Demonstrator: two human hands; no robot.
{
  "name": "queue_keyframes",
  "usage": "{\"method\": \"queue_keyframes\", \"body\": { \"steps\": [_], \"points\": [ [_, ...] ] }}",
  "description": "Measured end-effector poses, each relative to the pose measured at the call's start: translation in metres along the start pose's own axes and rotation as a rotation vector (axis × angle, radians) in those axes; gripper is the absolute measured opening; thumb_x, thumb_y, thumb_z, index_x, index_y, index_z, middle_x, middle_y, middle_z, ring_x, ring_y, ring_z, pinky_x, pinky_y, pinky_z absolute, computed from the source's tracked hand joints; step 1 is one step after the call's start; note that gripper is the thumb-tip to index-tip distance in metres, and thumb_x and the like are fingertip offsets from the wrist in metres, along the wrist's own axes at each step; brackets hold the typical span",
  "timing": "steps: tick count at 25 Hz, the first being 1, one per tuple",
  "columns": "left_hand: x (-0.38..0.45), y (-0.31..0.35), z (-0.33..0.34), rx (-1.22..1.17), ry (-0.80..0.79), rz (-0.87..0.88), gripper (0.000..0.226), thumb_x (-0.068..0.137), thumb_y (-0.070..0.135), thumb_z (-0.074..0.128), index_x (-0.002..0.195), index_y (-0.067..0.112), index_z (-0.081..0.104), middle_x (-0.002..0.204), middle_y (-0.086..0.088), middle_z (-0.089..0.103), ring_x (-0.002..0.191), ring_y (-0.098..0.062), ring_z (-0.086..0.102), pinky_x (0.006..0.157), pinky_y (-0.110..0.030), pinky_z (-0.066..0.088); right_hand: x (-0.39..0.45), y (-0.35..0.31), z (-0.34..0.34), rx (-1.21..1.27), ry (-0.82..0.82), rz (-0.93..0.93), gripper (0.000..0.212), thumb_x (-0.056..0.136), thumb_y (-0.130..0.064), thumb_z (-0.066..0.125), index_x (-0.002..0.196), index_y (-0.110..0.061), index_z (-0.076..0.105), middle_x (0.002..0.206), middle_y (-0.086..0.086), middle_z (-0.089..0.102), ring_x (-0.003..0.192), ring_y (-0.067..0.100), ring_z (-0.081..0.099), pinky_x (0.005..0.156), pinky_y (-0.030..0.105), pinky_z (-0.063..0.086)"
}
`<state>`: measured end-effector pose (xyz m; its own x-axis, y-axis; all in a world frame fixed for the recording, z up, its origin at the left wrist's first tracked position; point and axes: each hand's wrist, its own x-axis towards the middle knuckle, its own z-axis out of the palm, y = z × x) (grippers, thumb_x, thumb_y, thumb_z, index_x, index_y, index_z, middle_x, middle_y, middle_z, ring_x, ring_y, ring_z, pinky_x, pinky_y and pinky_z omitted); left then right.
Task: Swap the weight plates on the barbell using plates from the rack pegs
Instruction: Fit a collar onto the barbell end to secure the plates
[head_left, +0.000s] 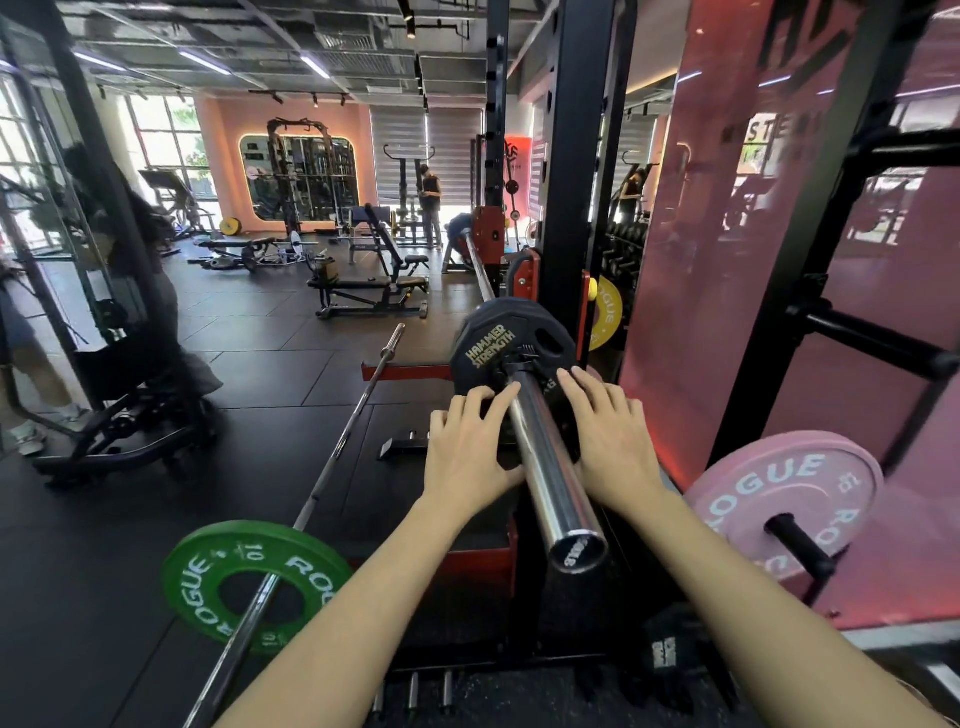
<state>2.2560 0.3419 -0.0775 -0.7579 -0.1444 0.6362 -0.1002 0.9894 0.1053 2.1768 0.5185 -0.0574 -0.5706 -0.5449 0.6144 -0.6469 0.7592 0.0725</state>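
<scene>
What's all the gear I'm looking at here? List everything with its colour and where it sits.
black plate: one, black with gold lettering, on the racked bar's sleeve
barbell sleeve: one, chrome, pointing at the camera
green plate: one, green, on a second bar lying on the floor, left
pink plate: one, pink, on a rack peg, right
yellow plate: one, yellow, behind the upright
left hand: fingers spread on the black plate
right hand: fingers flat on it

Two bare hands, left hand (467, 447) and right hand (610, 434), two barbells, racked barbell (550, 467) and floor barbell (332, 462), one black Hammer Strength plate (498, 343), one green Rogue plate (244, 582), one pink Rogue plate (779, 499), one yellow Rogue plate (608, 312)
</scene>
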Motion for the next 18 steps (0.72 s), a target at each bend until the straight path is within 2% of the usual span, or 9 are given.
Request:
{"method": "queue_keyframes", "body": {
  "steps": [4,7,11,18],
  "points": [
    [-0.04,0.013,-0.03,0.011,-0.002,0.012,0.095,0.07,0.07,0.065,0.15,0.035,0.026,0.134,0.003,0.044,0.116,-0.019,0.044,0.091,-0.038,0.039,-0.042,-0.011,-0.033,-0.012,0.01,0.007,0.092,0.076,-0.057,0.058,0.151,-0.019,0.021,0.151,0.004,0.035,0.123,0.028,0.042,0.09,0.043,0.041],
    [-0.065,0.026,-0.052,0.026,0.007,0.012,0.096,0.069,0.071,0.064,0.149,0.034,0.028,0.132,0.003,0.045,0.114,-0.02,0.045,0.089,-0.039,0.04,-0.074,-0.014,-0.056,-0.017,-0.002,0.017,0.104,0.069,-0.064,0.065,0.151,-0.018,0.021,0.151,0.003,0.035,0.122,0.026,0.042,0.09,0.043,0.042],
    [-0.104,0.055,-0.083,0.058,0.017,0.007,0.095,0.067,0.067,0.063,0.149,0.032,0.03,0.131,0.002,0.046,0.114,-0.021,0.045,0.088,-0.038,0.04,-0.12,-0.014,-0.086,0.007,-0.007,0.011,0.109,0.062,-0.061,0.073,0.149,-0.016,0.027,0.146,0.005,0.042,0.118,0.028,0.048,0.086,0.043,0.044],
    [-0.173,0.105,-0.127,0.138,0.021,-0.049,0.092,0.069,0.073,0.057,0.148,0.032,0.032,0.129,0.002,0.046,0.112,-0.021,0.046,0.088,-0.04,0.041,-0.193,-0.011,-0.133,0.045,0.026,0.003,0.1,0.066,-0.067,0.061,0.147,-0.017,0.03,0.142,0.005,0.045,0.116,0.027,0.046,0.083,0.044,0.044]
  ]
}}
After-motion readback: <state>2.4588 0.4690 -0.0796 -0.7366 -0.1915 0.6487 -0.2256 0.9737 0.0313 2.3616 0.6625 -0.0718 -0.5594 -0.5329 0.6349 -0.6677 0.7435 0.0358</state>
